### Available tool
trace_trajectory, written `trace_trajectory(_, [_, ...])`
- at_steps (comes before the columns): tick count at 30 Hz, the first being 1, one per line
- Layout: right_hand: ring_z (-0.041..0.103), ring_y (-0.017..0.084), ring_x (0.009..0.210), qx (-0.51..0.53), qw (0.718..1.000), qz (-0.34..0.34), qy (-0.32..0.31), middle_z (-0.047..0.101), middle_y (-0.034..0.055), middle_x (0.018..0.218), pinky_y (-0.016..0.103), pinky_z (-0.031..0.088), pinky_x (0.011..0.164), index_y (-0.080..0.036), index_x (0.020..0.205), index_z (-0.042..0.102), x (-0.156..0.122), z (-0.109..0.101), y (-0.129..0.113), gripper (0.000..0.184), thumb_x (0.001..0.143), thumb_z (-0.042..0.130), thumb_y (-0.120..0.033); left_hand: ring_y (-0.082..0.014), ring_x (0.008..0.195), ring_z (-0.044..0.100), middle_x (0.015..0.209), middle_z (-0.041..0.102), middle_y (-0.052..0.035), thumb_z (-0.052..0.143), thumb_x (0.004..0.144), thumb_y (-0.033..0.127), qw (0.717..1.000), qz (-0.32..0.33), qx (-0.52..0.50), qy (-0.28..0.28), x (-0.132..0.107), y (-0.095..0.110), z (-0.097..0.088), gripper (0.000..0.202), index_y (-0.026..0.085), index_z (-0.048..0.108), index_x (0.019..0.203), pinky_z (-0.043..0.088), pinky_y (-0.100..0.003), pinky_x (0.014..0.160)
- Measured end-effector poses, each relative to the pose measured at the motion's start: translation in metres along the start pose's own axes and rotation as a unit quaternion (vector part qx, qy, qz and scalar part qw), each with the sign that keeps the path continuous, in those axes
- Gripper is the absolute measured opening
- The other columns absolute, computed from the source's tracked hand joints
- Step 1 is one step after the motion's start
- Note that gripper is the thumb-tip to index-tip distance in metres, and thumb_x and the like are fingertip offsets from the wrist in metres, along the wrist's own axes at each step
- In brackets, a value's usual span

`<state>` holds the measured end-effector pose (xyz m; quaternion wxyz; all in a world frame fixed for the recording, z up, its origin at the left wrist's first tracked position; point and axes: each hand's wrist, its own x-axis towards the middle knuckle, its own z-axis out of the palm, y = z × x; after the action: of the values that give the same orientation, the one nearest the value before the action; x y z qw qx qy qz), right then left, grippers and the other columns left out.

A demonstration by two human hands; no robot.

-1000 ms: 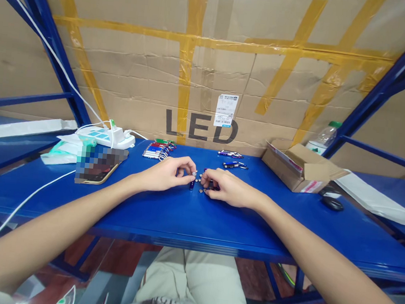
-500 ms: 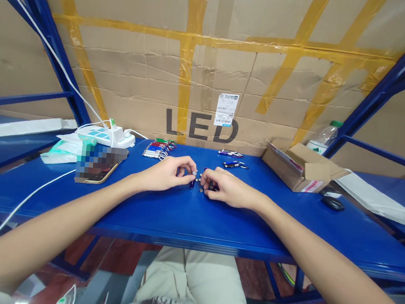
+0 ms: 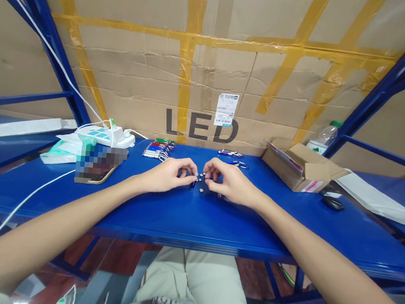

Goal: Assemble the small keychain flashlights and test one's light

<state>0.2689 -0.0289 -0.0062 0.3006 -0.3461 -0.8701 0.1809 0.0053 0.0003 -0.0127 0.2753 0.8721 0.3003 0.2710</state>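
My left hand (image 3: 171, 174) is closed in a pinch on a small blue metal tube (image 3: 192, 185), held upright, with something silvery at its top between the fingertips. Facing it, my right hand (image 3: 230, 181) has thumb and fingers drawn together around a small silvery button cell (image 3: 204, 174). Between the hands, several more button cells lie loose on the blue table, one of them a cell (image 3: 201, 190) nearer to me. Small dark parts below my right hand are partly hidden by its fingers.
Keychain flashlights (image 3: 158, 148) with clips lie in a row at the back; a few more blue flashlights (image 3: 230, 153) lie right of them. A phone (image 3: 105, 173), power strip (image 3: 105, 135) and tissue pack (image 3: 64, 150) sit left. On the right are an open carton (image 3: 294, 168), mouse (image 3: 332, 203) and bottle (image 3: 326, 135).
My right hand has shifted slightly right and its fingertips have risen off the loose cells, now with a cell at their tips. My left hand still holds the blue tube, barely moved.
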Motion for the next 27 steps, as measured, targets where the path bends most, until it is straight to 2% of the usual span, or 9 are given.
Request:
trace_trajectory(6, [0.064, 0.017, 0.084, 0.073, 0.995, -0.026, 0.055, 0.071, 0.0023, 0.100, 0.032, 0.055, 0.080, -0.023, 0.116, 0.060, 0.0002, 0.0014, -0.0079, 0.022, 0.095, 0.068, -0.023, -0.0153, 0.072, 0.062, 0.083, 0.072, -0.0007, 0.068, 0.101, 0.043, 1.000, -0.002, -0.003, -0.009, 0.0001, 0.0019, 0.0023, 0.027, 0.018, 0.071, 0.110, 0.047, -0.027, 0.069])
trace_trajectory(13, [0.067, 0.018, 0.087, 0.102, 0.994, -0.022, 0.038, 0.073, 0.0033, 0.103, 0.035, 0.059, 0.084, -0.024, 0.117, 0.060, 0.0007, 0.0041, -0.0087, 0.021, 0.097, 0.069, -0.026, -0.0155, 0.072, 0.063, 0.083, 0.073, -0.0005, 0.068, 0.102, 0.045, 1.000, 0.010, 0.001, -0.010, -0.0010, 0.0020, 0.0037, 0.029, 0.019, 0.075, 0.112, 0.048, -0.027, 0.069])
trace_trajectory(20, [0.068, 0.017, 0.088, 0.115, 0.993, -0.018, 0.027, 0.072, 0.0031, 0.104, 0.033, 0.058, 0.083, -0.023, 0.119, 0.062, 0.0012, 0.0064, -0.0067, 0.023, 0.097, 0.069, -0.024, -0.0154, 0.073, 0.065, 0.091, 0.079, -0.0018, 0.071, 0.100, 0.042, 1.000, 0.019, -0.008, -0.013, -0.0011, 0.0035, 0.0035, 0.028, 0.019, 0.076, 0.115, 0.048, -0.027, 0.072])
trace_trajectory(27, [0.069, 0.018, 0.088, 0.114, 0.993, -0.015, 0.038, 0.073, 0.0036, 0.103, 0.035, 0.060, 0.085, -0.024, 0.118, 0.061, 0.0014, 0.0076, -0.0057, 0.022, 0.098, 0.069, -0.027, -0.0165, 0.074, 0.065, 0.085, 0.077, -0.0008, 0.071, 0.100, 0.045, 1.000, 0.018, 0.000, -0.008, -0.0013, 0.0039, 0.0033, 0.030, 0.020, 0.077, 0.114, 0.049, -0.028, 0.074])
